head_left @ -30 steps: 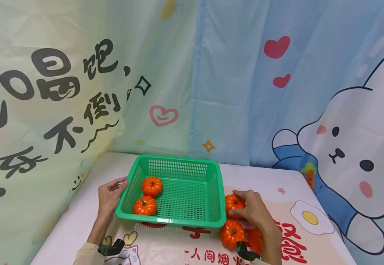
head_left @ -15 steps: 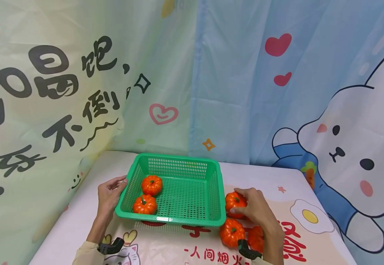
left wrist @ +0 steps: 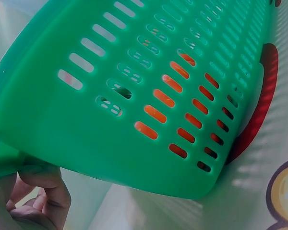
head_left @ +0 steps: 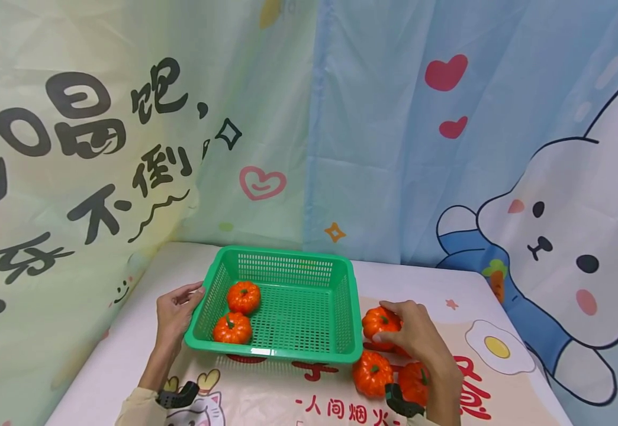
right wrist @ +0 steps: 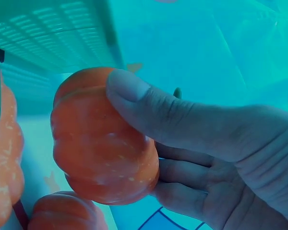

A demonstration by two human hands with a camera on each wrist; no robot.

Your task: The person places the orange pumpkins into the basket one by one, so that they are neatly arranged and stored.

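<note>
A green plastic basket (head_left: 293,316) sits on the table with two small orange pumpkins inside, a rear pumpkin (head_left: 243,297) and a front pumpkin (head_left: 232,328), both toward its left side. My left hand (head_left: 174,313) holds the basket's left rim; in the left wrist view its curled fingers (left wrist: 50,189) show under the rim. Just off the basket's right side, my right hand (head_left: 412,334) grips another pumpkin (head_left: 379,325) between thumb and fingers. The right wrist view shows the thumb (right wrist: 134,91) across this held pumpkin (right wrist: 103,143), the fingers behind it.
More pumpkins lie near the basket's front right corner: one pumpkin (head_left: 373,374) beside the corner and another pumpkin (head_left: 412,381) partly behind the right wrist. A printed cloth (head_left: 266,396) covers the table. Printed curtains (head_left: 362,148) hang behind and at the left.
The right hand, with its pumpkin, has shifted slightly to the right, away from the basket. The left hand stays at the basket's rim.
</note>
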